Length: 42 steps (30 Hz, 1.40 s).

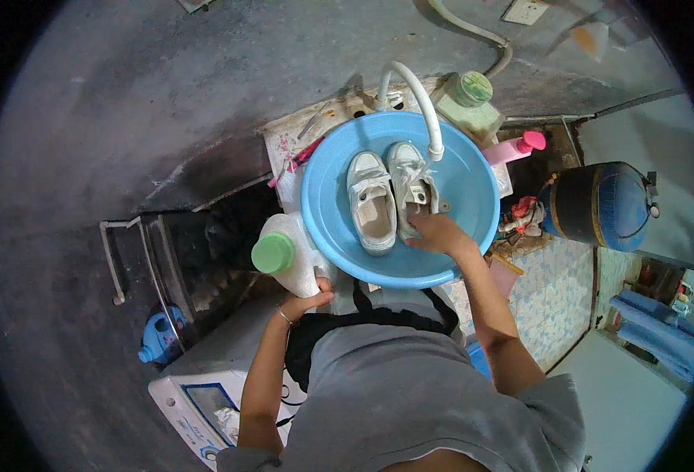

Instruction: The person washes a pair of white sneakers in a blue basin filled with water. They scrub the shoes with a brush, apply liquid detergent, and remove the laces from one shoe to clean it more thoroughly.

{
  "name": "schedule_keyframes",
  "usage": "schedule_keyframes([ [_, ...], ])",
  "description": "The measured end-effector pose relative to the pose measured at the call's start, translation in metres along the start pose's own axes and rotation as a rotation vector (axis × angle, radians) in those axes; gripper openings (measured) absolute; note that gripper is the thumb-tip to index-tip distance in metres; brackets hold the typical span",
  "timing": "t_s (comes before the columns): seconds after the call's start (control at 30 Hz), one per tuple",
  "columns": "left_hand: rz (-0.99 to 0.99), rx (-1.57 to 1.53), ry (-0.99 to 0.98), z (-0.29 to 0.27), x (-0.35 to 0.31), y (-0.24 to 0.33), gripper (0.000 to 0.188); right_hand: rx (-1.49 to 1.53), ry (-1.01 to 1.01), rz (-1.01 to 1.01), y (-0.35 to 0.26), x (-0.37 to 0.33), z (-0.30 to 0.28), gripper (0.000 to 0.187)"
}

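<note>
Left hand (308, 297) first: its fingers look curled around the low end of a white plastic bottle with a big green screw cap (272, 252), just left of the basin. If it were me, I'd keep that grip low and firm and the cap facing up, so it doesn't tip.

Next over, a pair of off-white lace-up shoes sits side by side in a round light-blue plastic basin (311, 204): the left shoe (373, 203), then the right shoe (410, 177). The right hand (440, 236) is at the heel of the right shoe, fingertips by the opening. Can't tell if they're pinching it or just resting there. I'd steady it by the heel, because smooth plastic probably lets shoes slide.

Surface and room, same direction: a blue plastic jug (158, 337) down by a metal frame, then a white boxy appliance (186, 401) with a knob. Behind is a scuffed grey wall (166, 102). The basin's on a stained pale ledge (292, 130), with a curved white spout (414, 82) arching over it, then a green-lidded tub (473, 88) and a pink pump bottle (512, 149). Far right, a blue-and-black cylinder (595, 204) above patterned pale-blue floor tiles (555, 279).
</note>
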<state>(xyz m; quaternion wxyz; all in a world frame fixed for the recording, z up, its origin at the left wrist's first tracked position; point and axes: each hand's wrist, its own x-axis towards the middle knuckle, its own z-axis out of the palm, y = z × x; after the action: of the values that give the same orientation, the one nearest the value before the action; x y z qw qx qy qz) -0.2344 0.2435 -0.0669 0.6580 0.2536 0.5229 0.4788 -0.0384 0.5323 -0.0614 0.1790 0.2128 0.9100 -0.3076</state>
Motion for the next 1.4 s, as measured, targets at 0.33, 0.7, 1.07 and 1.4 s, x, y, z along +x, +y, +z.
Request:
schedule_keyframes([
  [0.33,-0.012,0.112,-0.120,-0.016,0.002,-0.003,0.021,0.031,-0.068,0.185,-0.021,0.012,-0.008,0.074],
  [0.7,-0.024,0.081,-0.166,-0.007,0.002,0.018,0.023,0.219,0.030,0.369,-0.004,0.082,0.035,0.066],
  [1.07,0.012,0.109,-0.161,-0.008,0.005,0.017,0.021,1.268,0.199,0.537,0.044,0.056,-0.001,0.024],
  [1.4,-0.028,0.115,-0.154,0.001,0.001,0.037,0.022,2.054,0.020,0.319,0.037,0.015,-0.037,0.039],
])
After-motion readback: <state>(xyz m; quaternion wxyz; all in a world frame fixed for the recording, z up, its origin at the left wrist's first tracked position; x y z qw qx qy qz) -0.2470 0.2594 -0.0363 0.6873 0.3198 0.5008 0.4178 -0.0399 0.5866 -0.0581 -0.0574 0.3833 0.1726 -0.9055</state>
